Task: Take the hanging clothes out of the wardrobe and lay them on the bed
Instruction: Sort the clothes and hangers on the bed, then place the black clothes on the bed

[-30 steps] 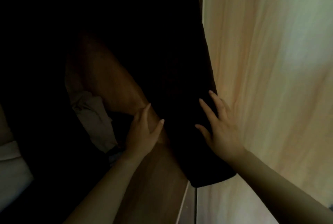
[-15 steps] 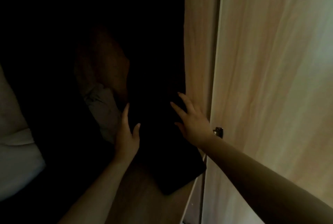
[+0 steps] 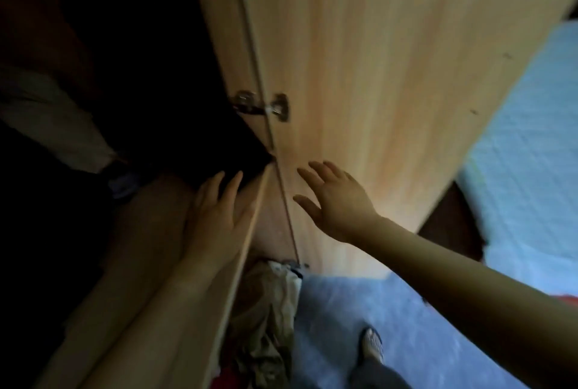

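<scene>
At wardrobe door (image 3: 375, 82): left hand (image 3: 215, 216), right hand (image 3: 337, 201) both outstretched flat, gripping nothing.

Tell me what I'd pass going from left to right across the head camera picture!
Pale beige cloth in the dark → left hand → right hand → light blue quilted bed cover.

— What have you got on your arms?
— Nothing that shows. Both forearms are bare right to the picture's edge: the one behind my left hand (image 3: 215, 220) at 7 o'clock, the one behind my right hand (image 3: 339, 201) at 4 o'clock.
— And lower down?
— At 5 o'clock, a dark grey trouser leg (image 3: 375, 373) above a pale grey shoe (image 3: 372, 343) with a patterned top, too blurred to tell more.
— Your fingers?
— Slim and bare, the tips blurred.
</scene>
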Demonstrator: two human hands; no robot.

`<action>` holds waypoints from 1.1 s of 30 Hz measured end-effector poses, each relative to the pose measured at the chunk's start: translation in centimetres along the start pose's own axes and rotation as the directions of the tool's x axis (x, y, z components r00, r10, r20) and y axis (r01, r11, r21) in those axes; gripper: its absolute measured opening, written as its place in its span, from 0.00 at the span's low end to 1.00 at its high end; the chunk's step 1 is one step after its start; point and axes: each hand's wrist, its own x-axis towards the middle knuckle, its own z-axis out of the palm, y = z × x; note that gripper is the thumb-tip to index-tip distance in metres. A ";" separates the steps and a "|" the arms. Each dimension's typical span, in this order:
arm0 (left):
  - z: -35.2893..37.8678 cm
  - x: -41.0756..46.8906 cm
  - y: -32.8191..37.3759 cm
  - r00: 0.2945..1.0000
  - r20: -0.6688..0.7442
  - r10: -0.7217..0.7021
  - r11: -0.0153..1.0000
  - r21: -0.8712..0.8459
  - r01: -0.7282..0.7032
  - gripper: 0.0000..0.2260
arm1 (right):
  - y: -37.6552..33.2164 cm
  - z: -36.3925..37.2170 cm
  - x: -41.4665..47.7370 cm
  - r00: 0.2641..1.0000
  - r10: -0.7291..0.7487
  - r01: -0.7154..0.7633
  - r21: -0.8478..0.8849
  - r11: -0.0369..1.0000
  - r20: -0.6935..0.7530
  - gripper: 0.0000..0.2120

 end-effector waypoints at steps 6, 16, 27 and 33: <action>6.7 -1.0 12.1 0.927 0.252 0.278 0.960 -0.085 -0.265 0.33 | 9.7 -1.0 -13.7 0.946 0.322 -0.321 0.034 0.947 -0.029 0.33; 22.8 -6.7 39.5 0.589 0.447 0.673 0.739 -0.419 -0.528 0.26 | 26.6 -4.0 -38.4 0.584 0.809 -0.793 0.168 0.585 -0.061 0.29; 34.6 -11.6 74.9 0.132 0.380 0.915 0.349 -0.587 -0.730 0.27 | 43.0 -13.2 -60.2 0.041 0.987 -0.962 0.262 0.081 -0.153 0.33; 40.5 -10.0 85.2 0.109 0.419 0.902 0.365 -0.601 -0.711 0.27 | 54.8 -15.3 -62.6 0.001 0.992 -0.941 0.335 0.042 -0.123 0.34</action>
